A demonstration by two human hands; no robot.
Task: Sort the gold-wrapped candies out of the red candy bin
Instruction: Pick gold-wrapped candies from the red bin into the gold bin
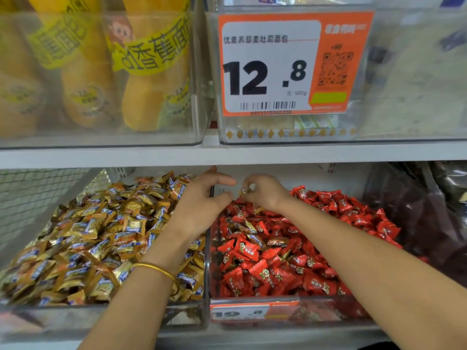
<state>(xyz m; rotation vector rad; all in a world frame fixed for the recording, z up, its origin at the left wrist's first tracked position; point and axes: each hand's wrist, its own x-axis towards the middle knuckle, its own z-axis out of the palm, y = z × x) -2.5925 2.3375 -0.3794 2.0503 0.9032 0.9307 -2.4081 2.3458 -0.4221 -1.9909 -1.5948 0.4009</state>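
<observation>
Right hand (262, 193) is over the back left corner of the clear plastic bin of red-wrapped candies (328, 309). Thumb and forefinger pinch one small gold-wrapped candy (245, 190), lifted just above the red heap. The other fingers are curled under.

Left hand (202, 203), with a thin gold bangle (154, 269) on the wrist, comes in over the neighbouring clear plastic bin of gold-wrapped candies (75, 317). Its fingers are loosely curved and spread, nothing between them, and the tips point right toward the pinched piece.

Key relation: the candy lies just right of the left fingertips (228, 183), near but not touching. It sits close to the line of the clear divider wall (207, 248) between the bins. The gold bin is directly left of it. The candy's long axis is too small and crumpled to tell.

Judgement: either a hand-off to the left hand or a short carry leftward over the divider would finish this piece. The left hand is the nearer one to the gold bin.

More stray gold-wrapped pieces (278, 241) show among the red ones toward the middle left of the bin, so the sorting is not done.
</observation>
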